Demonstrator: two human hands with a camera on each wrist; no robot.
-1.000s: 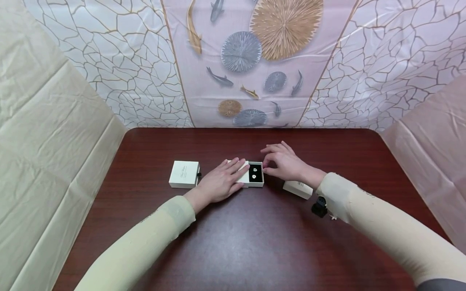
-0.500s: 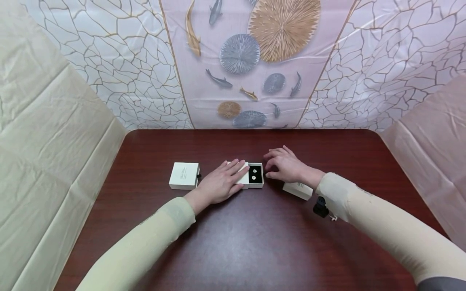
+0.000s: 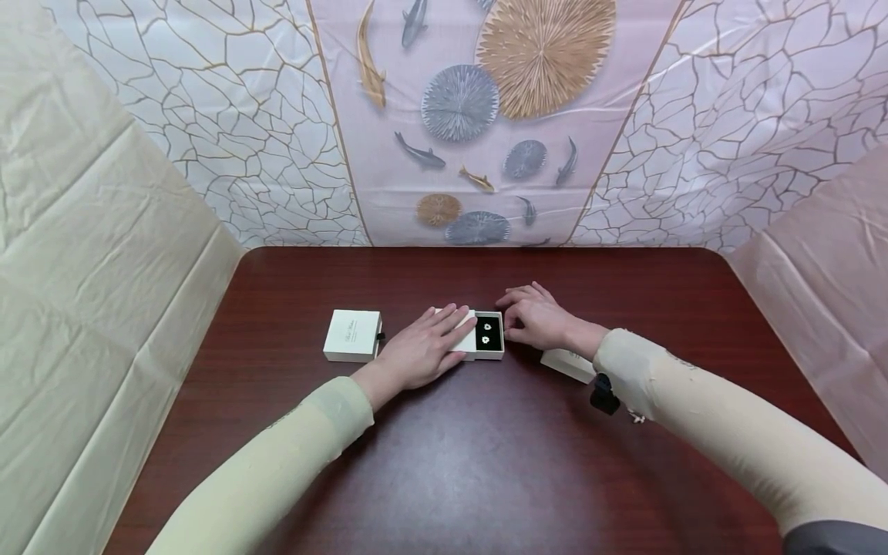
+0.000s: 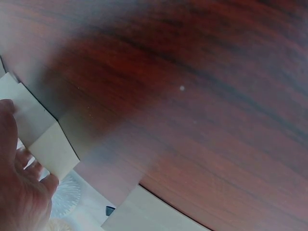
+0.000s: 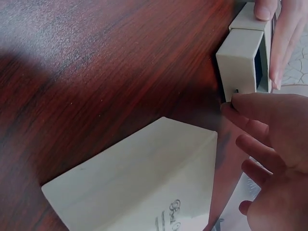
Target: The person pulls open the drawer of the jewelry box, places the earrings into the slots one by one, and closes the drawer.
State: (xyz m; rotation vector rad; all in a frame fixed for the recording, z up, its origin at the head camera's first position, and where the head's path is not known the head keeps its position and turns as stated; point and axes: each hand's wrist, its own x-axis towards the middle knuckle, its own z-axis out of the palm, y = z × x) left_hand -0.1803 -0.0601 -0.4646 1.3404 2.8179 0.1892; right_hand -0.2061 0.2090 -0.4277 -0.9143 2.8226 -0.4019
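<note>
Two pale flower-shaped stud earrings [image 3: 486,333] sit on black lining in the pulled-out drawer [image 3: 489,355] of a small white jewelry box [image 3: 468,344]. My left hand [image 3: 422,347] holds the box's outer sleeve, with fingers across the top and the thumb [image 5: 262,10] against the near side. At the drawer's right end, my right hand [image 3: 539,320] pinches the small dark pull tab [image 5: 235,92] between thumb and forefinger. Its other fingers curl loosely below. In the left wrist view the sleeve [image 4: 53,147] shows beside my fingers.
A closed white box [image 3: 352,336] with a black tab stands left of my left hand. Another white box [image 5: 139,168] with script lettering lies angled under my right wrist. The dark red wooden table [image 3: 444,462] ends at a patterned cloth backdrop [image 3: 277,131].
My right hand backed off slightly from the drawer's end half a second ago, then came back left to it. My left hand and the boxes stay in place.
</note>
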